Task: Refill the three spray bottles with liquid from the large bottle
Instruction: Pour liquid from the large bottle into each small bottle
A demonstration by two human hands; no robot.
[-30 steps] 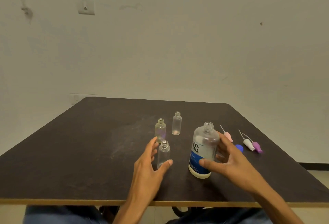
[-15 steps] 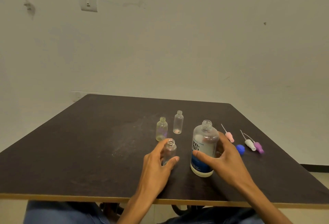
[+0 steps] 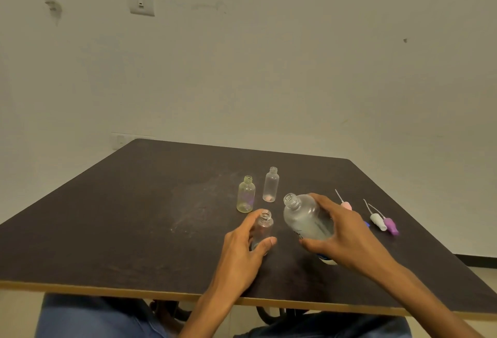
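Note:
My right hand (image 3: 343, 238) grips the large clear bottle (image 3: 304, 219), uncapped and tilted with its mouth leaning left toward the nearest small bottle. My left hand (image 3: 242, 246) holds that small clear spray bottle (image 3: 265, 226) upright on the dark table (image 3: 134, 216), thumb and fingers around its body. Two more open small bottles stand behind: a yellowish one (image 3: 246, 198) and a clear one (image 3: 270, 188) with a pink trace at its bottom.
Three spray heads with dip tubes lie right of the large bottle: pink (image 3: 345, 204), white (image 3: 376, 220) and purple (image 3: 390, 226). A blue cap peeks out behind my right hand. The table's front edge (image 3: 107, 289) is close to my body.
My left hand closed around the nearest small bottle. My right hand took hold of the large bottle and tipped its neck leftward toward that bottle.

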